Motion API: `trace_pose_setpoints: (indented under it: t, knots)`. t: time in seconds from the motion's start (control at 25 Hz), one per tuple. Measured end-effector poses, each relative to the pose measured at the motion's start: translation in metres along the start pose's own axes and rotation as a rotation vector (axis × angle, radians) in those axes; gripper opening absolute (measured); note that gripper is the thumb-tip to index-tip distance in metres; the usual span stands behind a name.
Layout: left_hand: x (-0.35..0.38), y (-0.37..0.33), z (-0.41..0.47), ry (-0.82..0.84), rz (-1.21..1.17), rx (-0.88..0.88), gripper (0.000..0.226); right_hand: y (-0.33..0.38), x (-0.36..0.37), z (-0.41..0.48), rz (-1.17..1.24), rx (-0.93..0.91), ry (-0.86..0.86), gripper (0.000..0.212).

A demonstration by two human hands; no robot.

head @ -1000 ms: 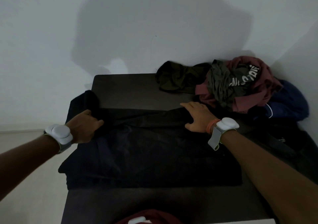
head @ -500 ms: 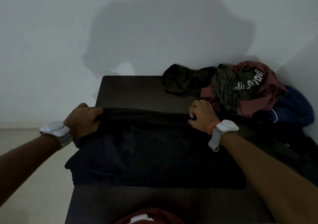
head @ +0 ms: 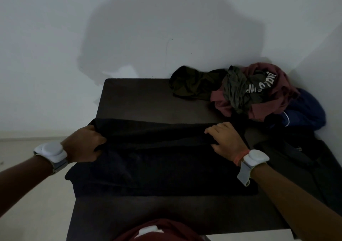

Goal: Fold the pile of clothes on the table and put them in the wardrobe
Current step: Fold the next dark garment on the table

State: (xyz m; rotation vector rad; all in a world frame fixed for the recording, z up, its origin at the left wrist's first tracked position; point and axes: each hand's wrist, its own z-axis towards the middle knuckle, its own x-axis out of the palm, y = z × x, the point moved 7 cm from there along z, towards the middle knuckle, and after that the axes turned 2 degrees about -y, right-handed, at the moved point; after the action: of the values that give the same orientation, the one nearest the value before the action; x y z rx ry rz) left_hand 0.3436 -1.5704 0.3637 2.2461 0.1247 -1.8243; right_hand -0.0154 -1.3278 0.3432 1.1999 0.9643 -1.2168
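Grips now clamped on the black garment's far edge, the left hand and right hand lift it off the counter, starting a fold.

Dim, murky light from behind the person — a broad, soft-edged shadow falls across the pale plain wall. The black cloth garment barely separates from the dark brown tabletop; lines bow toward the frame's edges
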Motion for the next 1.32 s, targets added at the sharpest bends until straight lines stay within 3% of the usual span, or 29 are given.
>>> trace_pose_setpoints:
  t: [0.16, 0.24, 0.48, 0.68, 0.8, 0.92, 1.04, 1.2, 1.32]
  knots:
    - [-0.004, -0.02, 0.002, -0.011, 0.036, 0.081, 0.021, 0.006, 0.021, -0.023, -0.032, -0.015, 0.273, 0.048]
    - [0.001, -0.027, 0.004, -0.015, 0.013, 0.106, 0.02, 0.004, 0.025, -0.032, -0.01, 0.062, 0.366, 0.054]
    - [0.011, -0.021, 0.005, -0.04, -0.081, 0.036, 0.017, -0.013, 0.019, -0.03, -0.071, 0.228, 0.357, 0.066]
    - [0.001, -0.02, 0.009, -0.118, -0.13, -0.047, 0.02, -0.037, 0.026, -0.037, -0.079, 0.491, 0.44, 0.079]
    - [0.006, -0.014, 0.01, -0.115, -0.12, -0.171, 0.018, -0.045, 0.016, -0.026, 0.021, 0.564, 0.314, 0.074]
    - [0.008, -0.002, 0.013, -0.098, -0.095, -0.312, 0.052, -0.053, -0.01, -0.005, 0.056, 0.611, 0.052, 0.065]
    - [0.004, -0.003, 0.024, -0.093, -0.078, -0.245, 0.064, -0.052, -0.037, 0.017, -0.027, 0.575, -0.129, 0.062]
    - [0.002, -0.01, 0.024, -0.076, -0.092, -0.153, 0.07, -0.051, -0.031, 0.006, 0.05, 0.474, -0.196, 0.076]
    - [0.007, -0.018, 0.021, -0.147, -0.092, -0.126, 0.064, -0.053, 0.0, -0.033, 0.144, 0.434, -0.105, 0.084]
